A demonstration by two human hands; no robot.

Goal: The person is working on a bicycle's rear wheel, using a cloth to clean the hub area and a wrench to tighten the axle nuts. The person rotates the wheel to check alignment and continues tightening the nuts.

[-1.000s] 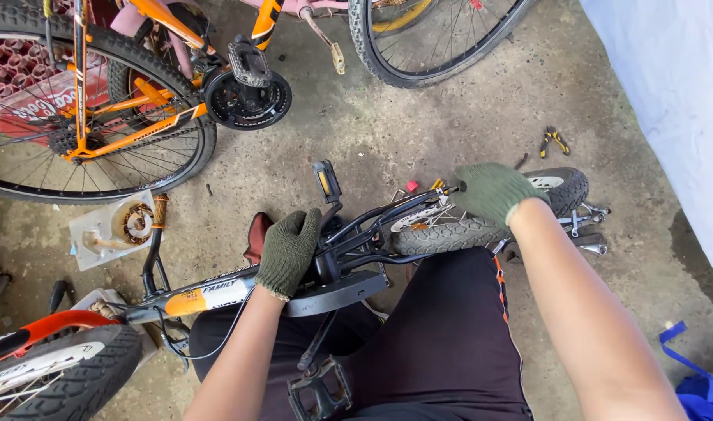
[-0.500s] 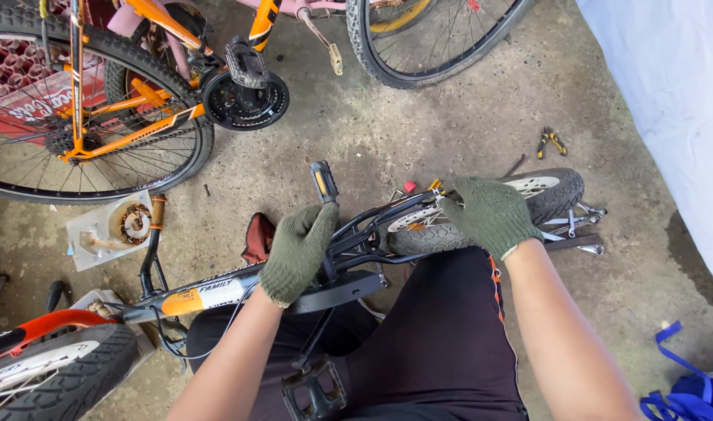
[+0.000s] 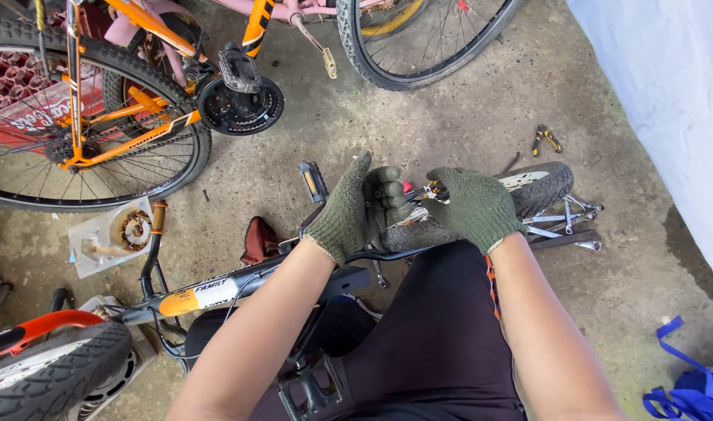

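Two gloved hands, both lifted clear of the small bicycle since a second ago: left hand [image 3: 356, 206] raised off the black frame tube [image 3: 388, 253], thumb up, fingers [image 3: 388, 187] curled inward on nothing; right hand [image 3: 473, 206] off the rear tyre [image 3: 540, 183], fingers bent loosely, empty as well. Nearly touching each other, fingertip to fingertip, as though tugging or adjusting the green gloves; cannot tell which. Directly beneath the fingers, lying on its side on the concrete floor [image 3: 450, 117]: the little bike, rear wheel under and beyond the right fingers, frame tube running back under the left wrist, front tyre [image 3: 52, 366] far off past the left elbow. Just beyond the left fingers, a black pedal [image 3: 313, 181] with an orange reflector. Beyond the right fingers, yellow-handled pliers [image 3: 545, 139]; spanners [image 3: 563, 226] beside the rear tyre. Far past the left fingers, an orange bicycle [image 3: 123, 117] standing upright. Grip released, so no hold on the bike at present; likely a pause between grasps rather than a finished step.
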